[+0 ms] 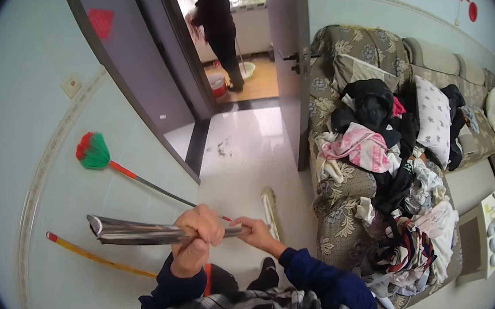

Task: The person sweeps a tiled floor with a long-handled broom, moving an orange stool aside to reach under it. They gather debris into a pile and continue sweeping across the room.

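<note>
Both my hands grip a long silvery pole [136, 233], whose upper end points toward the left wall. My left hand [196, 238] is wrapped around it higher up. Farther down the pole, my right hand [257, 235] is closed on it. On the floor just ahead lies a long, pale flat mop head [271, 212] with a fringed edge. It appears to belong to this pole, though my right hand and arm hide the join. Dark dirt [222, 147] is scattered on the tiles beyond the mop head.
A green and red brush [94, 152] on a long handle and a yellow pole [97, 257] stand by the left wall. Clothes [367, 147] cover the patterned sofa [338, 218] on the right. Past the open door [282, 47], another person [217, 24] stands near a red-and-white bucket [218, 85].
</note>
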Tool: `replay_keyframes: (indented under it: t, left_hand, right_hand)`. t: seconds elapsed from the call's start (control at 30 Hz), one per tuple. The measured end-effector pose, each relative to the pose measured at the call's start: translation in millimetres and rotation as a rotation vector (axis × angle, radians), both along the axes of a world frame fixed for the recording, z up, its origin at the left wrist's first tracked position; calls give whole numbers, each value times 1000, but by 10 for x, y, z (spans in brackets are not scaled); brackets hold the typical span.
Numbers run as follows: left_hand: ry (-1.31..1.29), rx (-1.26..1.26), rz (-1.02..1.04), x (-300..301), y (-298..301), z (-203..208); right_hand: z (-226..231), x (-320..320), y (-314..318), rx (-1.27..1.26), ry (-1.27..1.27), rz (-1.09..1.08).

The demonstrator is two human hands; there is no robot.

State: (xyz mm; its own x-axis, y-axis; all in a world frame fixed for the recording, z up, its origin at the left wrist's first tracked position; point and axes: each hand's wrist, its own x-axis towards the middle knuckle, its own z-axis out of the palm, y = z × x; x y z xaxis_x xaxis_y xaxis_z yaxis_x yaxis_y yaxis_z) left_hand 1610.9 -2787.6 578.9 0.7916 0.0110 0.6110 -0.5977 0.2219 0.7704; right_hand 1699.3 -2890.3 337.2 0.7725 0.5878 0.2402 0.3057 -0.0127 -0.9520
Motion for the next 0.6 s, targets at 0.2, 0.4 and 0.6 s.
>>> replay_keyframes:
  t: [0.2,0.4,0.6]
  left_hand:
    - [20,-59,7,1184,721,-231]
    - [-61,188,78,2439,1264,-705]
    - [-40,306,148,3486,1683,-704]
  right_hand:
    - [406,1107,607,20,-4,85]
    - [354,2197,1284,203,-107,185]
    - [736,3293,1827,275,-348,383]
